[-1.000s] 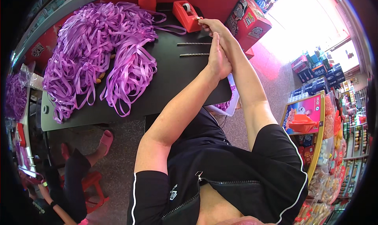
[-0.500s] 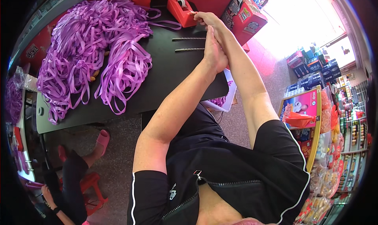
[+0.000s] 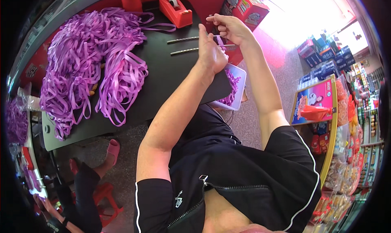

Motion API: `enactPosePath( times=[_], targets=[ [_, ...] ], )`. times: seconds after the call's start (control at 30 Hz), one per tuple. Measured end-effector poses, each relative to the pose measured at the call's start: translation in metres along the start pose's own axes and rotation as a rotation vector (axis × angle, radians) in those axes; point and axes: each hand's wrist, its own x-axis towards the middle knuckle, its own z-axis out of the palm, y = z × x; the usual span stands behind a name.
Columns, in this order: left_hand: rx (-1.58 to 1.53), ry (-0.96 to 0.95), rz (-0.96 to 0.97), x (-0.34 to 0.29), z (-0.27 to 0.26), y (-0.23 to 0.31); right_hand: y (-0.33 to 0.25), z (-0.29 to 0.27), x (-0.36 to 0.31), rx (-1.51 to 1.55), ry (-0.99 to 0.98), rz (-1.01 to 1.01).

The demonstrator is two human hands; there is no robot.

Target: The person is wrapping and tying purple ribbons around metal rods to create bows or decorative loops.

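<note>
My left hand (image 3: 212, 54) is at the right end of the black table, its thumb raised and its other fingers mostly hidden. A short stretch of purple ribbon (image 3: 220, 41) shows beside it, apparently in its grip. Two thin twisted metal rods (image 3: 183, 40) stick out over the tabletop on the hand's left. Just beyond, my right hand (image 3: 233, 29) is raised with its fingers curled and pinched; anything between them is too small to make out. A red tape dispenser (image 3: 176, 12) with a roll stands at the table's back edge.
A large heap of purple ribbons (image 3: 81, 49) covers the left of the black table (image 3: 157, 70). A white bin (image 3: 240, 92) with purple ribbon inside stands below its right end. Another person's legs (image 3: 87, 184) and a red stool (image 3: 106, 200) are at lower left. Shop shelves line the right.
My right hand has left the tape dispenser and moved right and slightly nearer. My hands have separated, revealing ribbon between them. The view has shifted a little.
</note>
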Motion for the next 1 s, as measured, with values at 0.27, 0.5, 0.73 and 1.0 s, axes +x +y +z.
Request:
enactPosePath(
  times=[0.27,0.5,0.73,1.0],
  targets=[
    [-0.067,-0.001,0.014,-0.008,-0.005,0.003,0.047,0.002,-0.06,0.518,0.078,0.191],
    [-0.05,0.04,0.005,-0.007,-0.003,0.004,0.077,-0.015,-0.05,0.832,-0.127,0.149],
    [-0.044,0.052,0.029,-0.009,-0.001,0.004,0.074,-0.009,-0.059,0.724,-0.092,0.113],
    [-0.041,0.02,-0.053,-0.01,0.002,0.003,0.072,0.003,-0.069,0.497,0.155,0.018]
  ],
)
